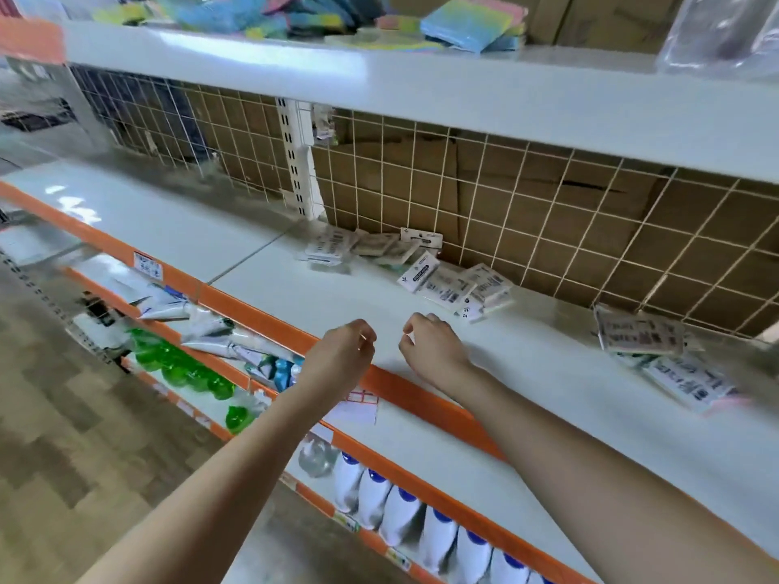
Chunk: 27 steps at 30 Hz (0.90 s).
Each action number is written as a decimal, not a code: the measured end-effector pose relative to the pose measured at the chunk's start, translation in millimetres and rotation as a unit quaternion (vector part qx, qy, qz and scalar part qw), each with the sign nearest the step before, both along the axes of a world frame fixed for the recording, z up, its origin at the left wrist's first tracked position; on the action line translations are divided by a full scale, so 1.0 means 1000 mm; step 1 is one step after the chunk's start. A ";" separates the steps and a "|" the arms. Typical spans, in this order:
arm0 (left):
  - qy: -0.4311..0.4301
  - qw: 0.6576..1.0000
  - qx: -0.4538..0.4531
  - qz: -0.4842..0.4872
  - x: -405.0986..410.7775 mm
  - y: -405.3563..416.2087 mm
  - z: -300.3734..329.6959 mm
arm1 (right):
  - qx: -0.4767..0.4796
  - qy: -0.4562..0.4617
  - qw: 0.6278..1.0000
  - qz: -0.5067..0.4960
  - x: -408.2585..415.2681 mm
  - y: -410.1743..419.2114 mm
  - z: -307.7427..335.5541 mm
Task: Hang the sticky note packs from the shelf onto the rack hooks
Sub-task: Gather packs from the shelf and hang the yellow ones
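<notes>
No pack is seen hung on the white wire grid rack (527, 196); the flat plastic-wrapped sticky note packs (455, 284) lie scattered along the far side of the white shelf (295, 301); both the left hand (341, 356) and the right hand (430, 347) hover near its front edge with loosely curled, empty grips; by this showing the whole task is judged left to do.

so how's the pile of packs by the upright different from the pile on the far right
The pile by the upright lies against the wire grid, far back on the shelf. The far right pile looks larger, spreads forward and is blurrier. Both are loose, flat white-labelled packs, and neither hand touches them.
</notes>
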<state>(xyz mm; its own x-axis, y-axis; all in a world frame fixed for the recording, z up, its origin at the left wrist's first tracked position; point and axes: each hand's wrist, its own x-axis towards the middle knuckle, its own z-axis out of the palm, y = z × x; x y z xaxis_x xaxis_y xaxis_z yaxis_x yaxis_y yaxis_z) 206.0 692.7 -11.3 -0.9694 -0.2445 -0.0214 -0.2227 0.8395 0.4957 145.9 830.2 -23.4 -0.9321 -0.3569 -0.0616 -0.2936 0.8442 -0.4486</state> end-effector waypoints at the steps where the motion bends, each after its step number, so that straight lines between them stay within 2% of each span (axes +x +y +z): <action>1: -0.004 1.000 -0.001 0.000 -0.009 -0.003 0.000 | 0.009 0.005 1.000 -0.006 -0.009 -0.003 -0.002; 7: -0.019 1.000 0.010 -0.006 -0.065 -0.014 -0.005 | 0.050 0.044 0.997 -0.050 -0.066 -0.008 -0.014; 11: -0.025 0.999 -0.006 -0.036 -0.101 -0.023 -0.009 | 0.125 0.136 0.979 -0.087 -0.104 -0.017 -0.023; 18: -0.021 0.993 -0.089 -0.079 -0.155 -0.052 -0.012 | 0.066 0.094 0.988 -0.105 -0.159 -0.042 -0.031; 23: -0.012 0.987 -0.122 -0.108 -0.193 -0.077 -0.022 | 0.105 0.068 0.988 -0.088 -0.184 -0.057 -0.045; 27: 0.025 0.979 -0.139 -0.149 -0.213 -0.089 -0.032 | 0.144 0.094 0.982 -0.081 -0.186 -0.057 -0.059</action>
